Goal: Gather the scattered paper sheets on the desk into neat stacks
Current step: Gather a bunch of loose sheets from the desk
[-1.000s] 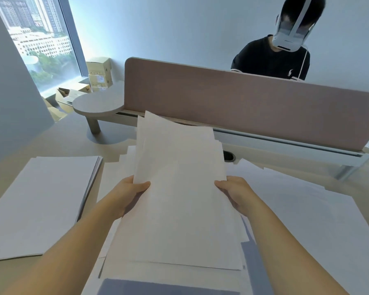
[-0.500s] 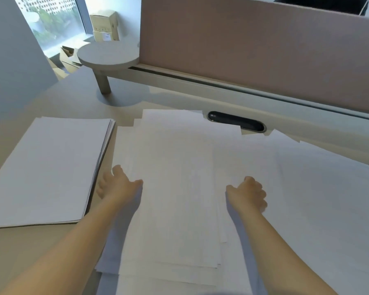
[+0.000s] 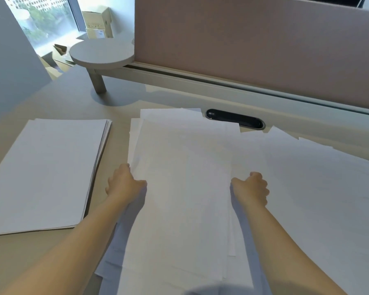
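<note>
Since the earlier frame, the middle bundle (image 3: 185,188) is laid flat on the desk (image 3: 73,103). Its side edges are gripped by the left hand (image 3: 124,184) and right hand (image 3: 250,188), fingers curled, likely for squaring. One finished stack (image 3: 45,171) is kept at 9 o'clock; loose sheets (image 3: 317,188) are spread at 3 o'clock.

— Where can your hand pass?
— Along the bare worktop (image 3: 117,133) strip between the neat stack (image 3: 45,173) and loose sheets (image 3: 185,188).
— What blocks you behind?
— The partition (image 3: 254,43) and round shelf (image 3: 101,53).
</note>
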A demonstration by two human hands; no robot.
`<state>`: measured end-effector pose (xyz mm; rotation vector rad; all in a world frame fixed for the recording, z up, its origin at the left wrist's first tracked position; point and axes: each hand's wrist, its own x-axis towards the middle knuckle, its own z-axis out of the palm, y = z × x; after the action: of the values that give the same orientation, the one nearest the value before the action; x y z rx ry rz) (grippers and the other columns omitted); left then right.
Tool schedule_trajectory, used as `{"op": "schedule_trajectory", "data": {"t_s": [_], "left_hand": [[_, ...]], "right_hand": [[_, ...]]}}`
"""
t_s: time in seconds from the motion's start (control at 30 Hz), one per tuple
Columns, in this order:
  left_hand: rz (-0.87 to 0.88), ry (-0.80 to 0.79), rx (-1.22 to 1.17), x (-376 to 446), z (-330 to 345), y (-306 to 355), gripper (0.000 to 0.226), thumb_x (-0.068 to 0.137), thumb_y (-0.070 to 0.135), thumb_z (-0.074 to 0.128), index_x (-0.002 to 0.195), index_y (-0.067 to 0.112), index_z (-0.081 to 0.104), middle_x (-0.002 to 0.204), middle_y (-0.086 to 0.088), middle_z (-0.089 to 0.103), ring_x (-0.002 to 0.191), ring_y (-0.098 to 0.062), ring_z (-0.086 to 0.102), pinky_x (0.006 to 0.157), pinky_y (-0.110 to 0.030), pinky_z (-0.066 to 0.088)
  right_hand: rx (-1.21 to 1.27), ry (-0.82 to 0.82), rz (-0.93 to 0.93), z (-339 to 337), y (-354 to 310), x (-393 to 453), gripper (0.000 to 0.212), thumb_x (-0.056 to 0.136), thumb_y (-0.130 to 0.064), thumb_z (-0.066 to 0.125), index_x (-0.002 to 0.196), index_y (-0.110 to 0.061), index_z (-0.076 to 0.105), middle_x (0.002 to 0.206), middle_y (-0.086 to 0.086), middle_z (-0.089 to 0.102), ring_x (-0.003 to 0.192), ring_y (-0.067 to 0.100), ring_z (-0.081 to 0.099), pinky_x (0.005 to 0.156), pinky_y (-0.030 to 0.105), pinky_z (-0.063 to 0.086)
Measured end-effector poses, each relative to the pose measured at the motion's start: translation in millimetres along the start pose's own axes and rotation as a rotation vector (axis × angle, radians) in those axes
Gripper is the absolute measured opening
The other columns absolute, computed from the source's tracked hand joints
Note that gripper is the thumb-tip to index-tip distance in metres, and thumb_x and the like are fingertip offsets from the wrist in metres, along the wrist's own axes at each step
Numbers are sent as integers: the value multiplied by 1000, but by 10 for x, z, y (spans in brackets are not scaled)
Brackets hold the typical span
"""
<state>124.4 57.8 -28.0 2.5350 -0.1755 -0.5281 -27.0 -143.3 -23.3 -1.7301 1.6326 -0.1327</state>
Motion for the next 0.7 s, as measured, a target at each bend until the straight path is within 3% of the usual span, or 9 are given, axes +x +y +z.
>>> {"op": "schedule_trajectory", "data": {"t_s": [0.2, 0.33, 0.4, 0.43, 0.47, 0.53, 0.6, 0.63, 0.7], "left_hand": [[-47, -144, 83, -341, 120, 40, 55, 86, 28, 60, 127, 1, 36, 135, -14, 27, 122, -34, 37, 95, -36, 39], [-72, -166, 160, -477, 143, 60, 56, 89, 36, 54, 130, 0, 38, 135, -16, 31, 124, -34, 38, 96, -34, 39], [-71, -189, 96, -467, 91, 6, 47, 89, 32, 55, 120, -3, 47, 123, -17, 45, 111, -32, 50, 87, -35, 44], [-55, -193, 40, -456, 64, -23, 38, 89, 29, 55, 110, -3, 51, 108, -15, 51, 97, -29, 55, 76, -33, 45], [-40, -195, -6, -452, 38, -62, 27, 89, 26, 55, 99, 0, 53, 92, -10, 53, 83, -25, 54, 66, -29, 42], [-32, -180, -50, -456, -16, -124, 16, 89, 23, 55, 88, 8, 51, 81, -2, 50, 81, -22, 51, 68, -27, 38], [-50, -166, -98, -462, -52, -174, 31, 88, 25, 58, 113, 7, 52, 110, -6, 57, 108, -26, 52, 89, -30, 40], [-62, -137, -130, -462, -60, -188, 47, 88, 26, 59, 128, 4, 45, 128, -9, 52, 120, -27, 48, 96, -32, 39], [-47, -100, -236, -452, -72, -177, 62, 87, 26, 61, 138, 2, 35, 142, -11, 43, 130, -27, 42, 104, -36, 36]], "right_hand": [[110, -128, 28, 21, 134, -172, 52, 82, -8, 56, 129, 4, 38, 132, 17, 40, 118, 35, 46, 92, 40, 46], [233, -254, -19, 36, 214, -265, 15, 82, 2, 50, 97, -1, 52, 95, 9, 53, 78, 21, 53, 63, 26, 44], [319, -327, -1, 42, 247, -282, 21, 83, 9, 43, 100, 0, 51, 85, 1, 45, 85, 19, 49, 89, 25, 39], [333, -350, -2, 49, 263, -278, 20, 83, 11, 42, 100, 0, 47, 81, -1, 42, 86, 19, 46, 85, 23, 28], [322, -355, -13, 48, 280, -272, 18, 84, 12, 42, 98, 4, 48, 75, -1, 40, 83, 19, 44, 82, 25, 29], [321, -347, -35, 23, 272, -263, 13, 86, 11, 43, 81, 0, 48, 71, 2, 40, 81, 19, 43, 78, 24, 29], [399, -345, -61, -52, 258, -270, 20, 87, 11, 42, 75, -2, 51, 81, 6, 49, 86, 19, 44, 80, 23, 29], [434, -343, -86, -91, 255, -272, 18, 87, 11, 42, 82, -1, 55, 89, 8, 53, 89, 19, 47, 83, 23, 29], [493, -340, -133, -191, 215, -310, 22, 87, 12, 42, 102, 9, 58, 111, 16, 60, 107, 31, 55, 101, 30, 31]]}}
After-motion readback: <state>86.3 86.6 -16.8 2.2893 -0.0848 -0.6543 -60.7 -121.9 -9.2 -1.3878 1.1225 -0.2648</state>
